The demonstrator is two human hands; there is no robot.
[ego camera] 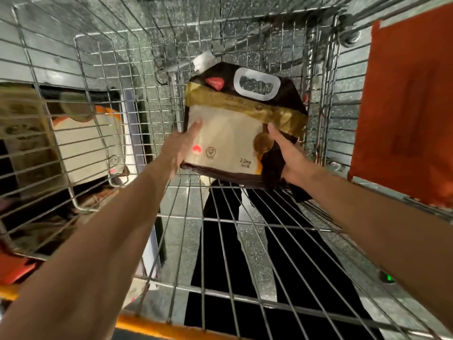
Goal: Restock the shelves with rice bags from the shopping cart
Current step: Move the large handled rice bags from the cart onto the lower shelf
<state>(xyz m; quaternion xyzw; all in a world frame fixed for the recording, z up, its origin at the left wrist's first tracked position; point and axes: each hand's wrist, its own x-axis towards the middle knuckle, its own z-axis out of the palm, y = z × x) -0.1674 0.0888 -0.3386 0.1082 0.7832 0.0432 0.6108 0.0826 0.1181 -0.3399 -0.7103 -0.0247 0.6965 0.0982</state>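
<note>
A rice bag (pixel 235 128), dark brown with a gold band, a cream panel and a "2.2kg" mark, is lifted inside the wire shopping cart (pixel 220 241). My left hand (pixel 182 146) holds its left lower edge, thumb lying on the cream panel. My right hand (pixel 288 155) grips its right lower corner, thumb on the front. The bag has a white cut-out handle at its top and tilts slightly. Its underside hangs a little above the cart's wire floor.
Through the cart's left wire wall (pixel 73 133) I see shelves with other cream-and-orange bags (pixel 85 148). An orange-red panel (pixel 404 106) stands at the right. The cart's orange handle bar (pixel 147 326) runs along the bottom. Speckled floor shows beneath the mesh.
</note>
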